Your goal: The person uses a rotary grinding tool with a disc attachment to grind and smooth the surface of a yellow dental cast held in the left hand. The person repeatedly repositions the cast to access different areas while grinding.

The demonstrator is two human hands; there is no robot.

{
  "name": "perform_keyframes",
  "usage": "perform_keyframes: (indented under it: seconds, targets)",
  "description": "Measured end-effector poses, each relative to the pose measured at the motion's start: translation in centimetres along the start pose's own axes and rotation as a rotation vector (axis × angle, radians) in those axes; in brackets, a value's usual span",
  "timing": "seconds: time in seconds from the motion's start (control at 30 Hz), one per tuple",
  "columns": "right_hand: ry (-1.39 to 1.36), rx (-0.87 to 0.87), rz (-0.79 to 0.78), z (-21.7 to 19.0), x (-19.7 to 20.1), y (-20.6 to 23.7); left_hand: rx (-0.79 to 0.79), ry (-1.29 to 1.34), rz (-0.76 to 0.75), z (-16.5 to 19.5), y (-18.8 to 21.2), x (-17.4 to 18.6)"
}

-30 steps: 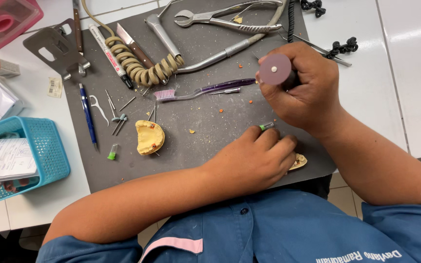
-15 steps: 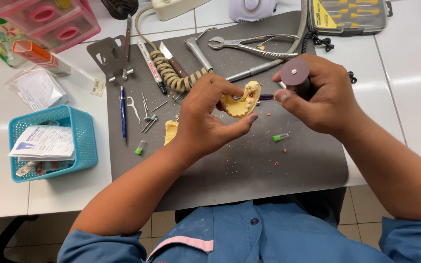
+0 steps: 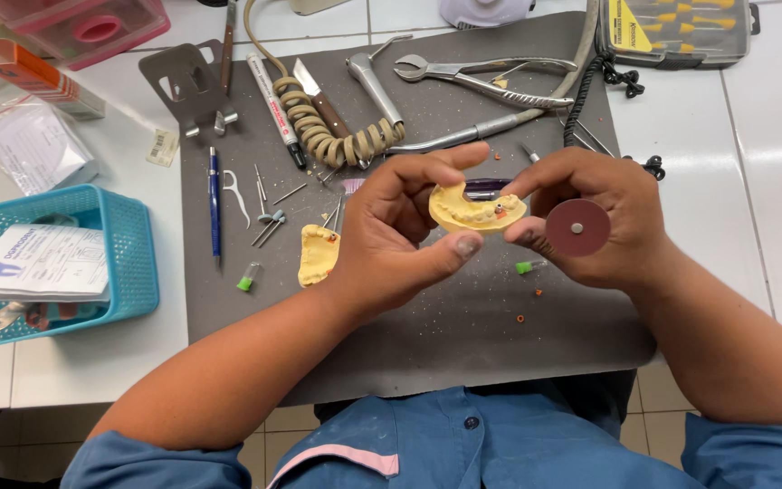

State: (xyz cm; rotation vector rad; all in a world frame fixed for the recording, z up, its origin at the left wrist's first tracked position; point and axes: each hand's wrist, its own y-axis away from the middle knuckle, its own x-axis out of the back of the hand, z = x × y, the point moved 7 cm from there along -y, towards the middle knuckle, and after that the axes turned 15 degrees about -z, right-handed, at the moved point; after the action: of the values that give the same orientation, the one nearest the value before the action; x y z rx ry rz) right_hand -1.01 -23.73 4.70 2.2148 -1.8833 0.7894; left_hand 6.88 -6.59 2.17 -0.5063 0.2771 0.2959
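A yellow dental cast, arch-shaped with a row of moulded teeth, is held above the grey work mat, between the two hands. The left hand grips the cast's left end, thumb underneath and fingers curled over the top. The right hand touches the cast's right end with its fingertips while grasping a handpiece whose round dark-red disc faces the camera, just beside the cast.

On the mat below the left hand lies a second yellow cast, partly hidden by the wrist. A small green-tipped piece lies on the mat under the right hand, and another green-capped tube lies near the second cast. Further out on the mat are loose burs, a blue pen, a coiled beige cord and metal pliers. A turquoise basket holding papers stands on the white table, off the mat's left edge.
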Motion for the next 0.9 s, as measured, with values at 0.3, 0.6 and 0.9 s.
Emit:
perform_keyframes:
  seconds: [0.3, 0.6, 0.9]
  targets:
    - [0.154, 0.003, 0.141, -0.4, -0.6, 1.0, 0.084, 0.474, 0.203, -3.9, 0.5, 0.5]
    - [0.148, 0.0, 0.097, 0.3, -0.7, 1.4, 0.257, 0.341, 0.149, -4.1, 1.6, 0.1]
    - [0.246, 0.079, 0.11, -0.1, -0.7, 1.2, 0.258, 0.462, 0.202, -4.8, 1.3, -0.3]
